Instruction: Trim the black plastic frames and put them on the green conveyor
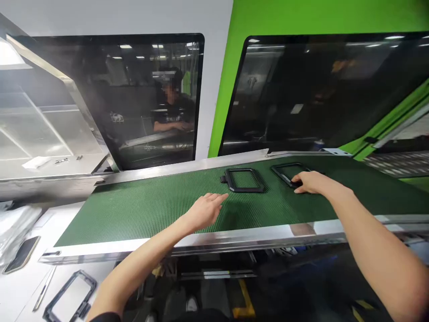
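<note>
Two bare hands reach across a green conveyor belt (140, 210) carrying black plastic frames.

The left hand (204, 210) hovers open, fingers spread, just short of the nearer frame (244, 180) lying flat mid-belt; the right hand (310, 182) rests on the farther frame (288, 172), fingers curled over its near edge.

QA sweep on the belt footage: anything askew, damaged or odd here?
Nothing damaged or spilled. The two black frames on the green belt sit at different angles: the left frame fairly square, the right frame skewed under the right hand. Left hand hovers open.
</note>
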A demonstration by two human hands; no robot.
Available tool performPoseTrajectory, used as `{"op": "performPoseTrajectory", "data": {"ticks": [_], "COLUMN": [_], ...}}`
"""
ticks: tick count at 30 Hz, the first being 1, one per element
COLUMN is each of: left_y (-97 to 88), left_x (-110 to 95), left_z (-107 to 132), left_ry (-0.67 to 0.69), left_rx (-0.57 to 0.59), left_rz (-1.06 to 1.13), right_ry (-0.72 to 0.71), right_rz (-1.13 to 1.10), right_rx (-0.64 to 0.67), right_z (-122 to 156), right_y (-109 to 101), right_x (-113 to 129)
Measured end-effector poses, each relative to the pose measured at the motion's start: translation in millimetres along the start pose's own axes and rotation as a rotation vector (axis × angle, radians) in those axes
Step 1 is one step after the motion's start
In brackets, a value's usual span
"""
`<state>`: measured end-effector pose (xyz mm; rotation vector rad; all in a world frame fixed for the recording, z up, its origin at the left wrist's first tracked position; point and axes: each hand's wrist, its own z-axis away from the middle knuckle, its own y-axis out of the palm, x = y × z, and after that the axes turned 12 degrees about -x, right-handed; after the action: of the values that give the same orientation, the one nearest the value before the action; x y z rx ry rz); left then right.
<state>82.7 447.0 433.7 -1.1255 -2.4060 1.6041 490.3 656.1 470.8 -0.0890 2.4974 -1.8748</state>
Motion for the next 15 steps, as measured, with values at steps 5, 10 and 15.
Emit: {"op": "performPoseTrajectory", "data": {"ticks": [5, 10, 15], "left_y": [47.3, 61.0, 45.3], "left_x": [11.2, 10.0, 12.1], "left_z": [-66.8, -102.9, -91.0], "left_ry": [-0.038, -0.150, -0.195], "left_rx": [0.051, -0.069, -0.051], "left_rz": [-0.054, -0.073, -0.087], "right_ry": [-0.220, -0.594, -0.720], "right_rz": [-0.046, -0.272, -0.310], "right_rx": [0.160, 0.059, 0.079], "right_z": [-10.6, 8.3, 20.8], "right_y": [-6.3, 4.9, 32.4], "right_x": [34.6, 120.3, 149.3]}}
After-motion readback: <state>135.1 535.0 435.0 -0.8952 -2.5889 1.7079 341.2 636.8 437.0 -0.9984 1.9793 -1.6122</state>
